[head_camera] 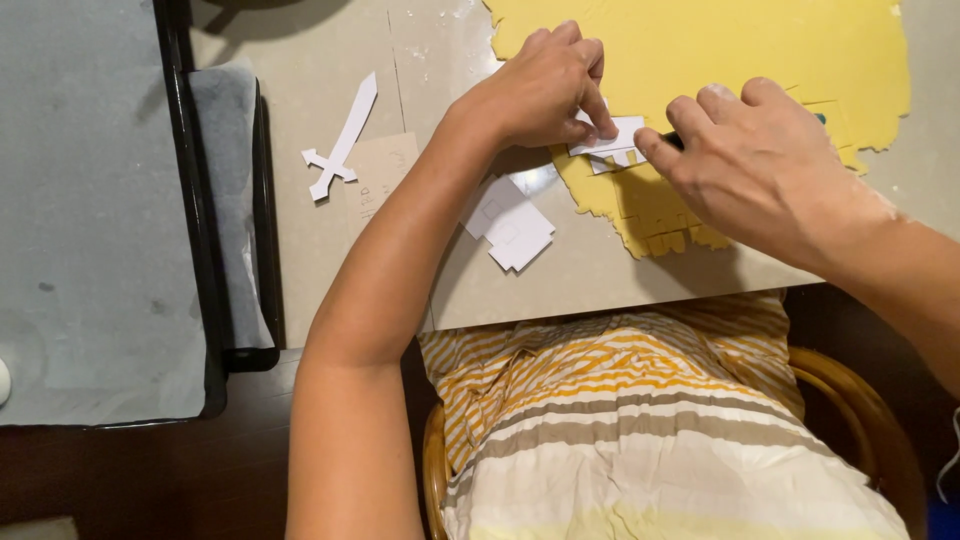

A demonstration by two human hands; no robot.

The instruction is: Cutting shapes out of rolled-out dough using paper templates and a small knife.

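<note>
White paper template (610, 135) lies on the near edge of the yellow rolled dough (720, 60), long axis left-right. Left hand (545, 85) presses fingertips together on its left end. Right hand (760, 165), curled around a dark tool, mostly hidden, touches its right end. Spare cutouts (510, 222), sword cutout (342, 140) on counter. Lined baking tray (185, 150) far left.

— What do the hands touch?
— The left hand (545, 85) presses a white paper template (608, 137) onto yellow rolled dough (720, 50); the right hand (760, 160) works at its edge.
</note>
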